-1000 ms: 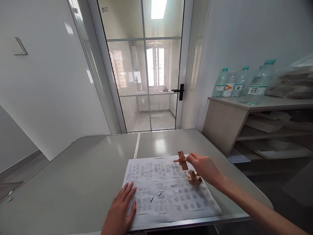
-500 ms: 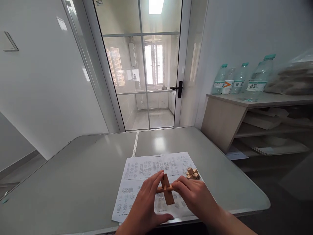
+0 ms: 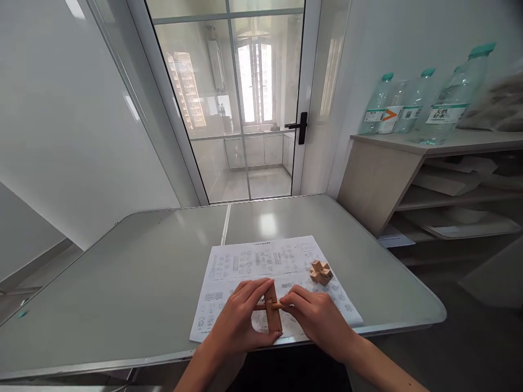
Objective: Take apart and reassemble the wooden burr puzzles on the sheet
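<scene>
Over the near edge of the printed sheet (image 3: 241, 272) I hold a brown wooden puzzle (image 3: 273, 316), a flat upright piece crossed by a thin bar. My left hand (image 3: 241, 316) spans the flat piece, fingertips at its top and thumb at its bottom end. The fingers of my right hand (image 3: 316, 316) pinch the right end of the crossing bar. A second wooden puzzle (image 3: 321, 272), paler and assembled into a burr shape, rests on the sheet's right side, beyond my right hand.
The sheet lies on a grey-green table (image 3: 134, 294) with a metal rim. To the right, a wooden shelf unit (image 3: 368, 179) carries several plastic bottles (image 3: 445, 109) and a bag. Behind the table stands a glass door (image 3: 253, 152) with a black handle (image 3: 302, 128).
My left thumb has closed onto the bottom of the flat piece, which now stands more upright. My head view has tilted down. The paler puzzle stays on the sheet.
</scene>
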Available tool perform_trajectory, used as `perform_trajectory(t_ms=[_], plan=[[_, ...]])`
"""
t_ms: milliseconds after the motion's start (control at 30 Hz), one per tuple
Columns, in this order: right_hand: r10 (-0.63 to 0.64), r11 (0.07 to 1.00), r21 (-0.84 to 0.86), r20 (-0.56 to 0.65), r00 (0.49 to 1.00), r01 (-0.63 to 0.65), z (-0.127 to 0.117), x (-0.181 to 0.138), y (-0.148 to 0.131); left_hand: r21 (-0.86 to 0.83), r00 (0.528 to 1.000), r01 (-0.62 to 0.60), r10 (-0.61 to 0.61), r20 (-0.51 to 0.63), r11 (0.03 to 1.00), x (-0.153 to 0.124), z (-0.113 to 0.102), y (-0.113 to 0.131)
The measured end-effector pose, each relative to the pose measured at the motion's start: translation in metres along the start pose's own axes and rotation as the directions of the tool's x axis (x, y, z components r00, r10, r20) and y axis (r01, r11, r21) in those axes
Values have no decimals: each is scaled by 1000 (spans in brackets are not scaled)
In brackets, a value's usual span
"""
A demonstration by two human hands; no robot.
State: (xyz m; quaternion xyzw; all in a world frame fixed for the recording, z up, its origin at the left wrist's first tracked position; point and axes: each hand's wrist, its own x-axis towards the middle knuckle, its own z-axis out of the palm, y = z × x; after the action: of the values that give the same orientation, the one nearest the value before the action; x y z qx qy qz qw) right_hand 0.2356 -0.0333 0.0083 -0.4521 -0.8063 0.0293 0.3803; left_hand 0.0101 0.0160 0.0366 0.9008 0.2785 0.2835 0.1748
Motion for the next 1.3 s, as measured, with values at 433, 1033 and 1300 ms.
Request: perform_trajectory(t_ms=[433,1033,1300], plan=[[42,997,66,32,999,-44,-3,-2,-6,18,1000,-13,12,7,1000,0,-6,3],[-30,999,37,-6,1000,30,-27,-4,-28,101,983,-180,174,64,978,8,-33,20],[47,998,-21,-144,988,-51,-36,-7,-37,61,984,-178,176,36,982,13,-36,36]])
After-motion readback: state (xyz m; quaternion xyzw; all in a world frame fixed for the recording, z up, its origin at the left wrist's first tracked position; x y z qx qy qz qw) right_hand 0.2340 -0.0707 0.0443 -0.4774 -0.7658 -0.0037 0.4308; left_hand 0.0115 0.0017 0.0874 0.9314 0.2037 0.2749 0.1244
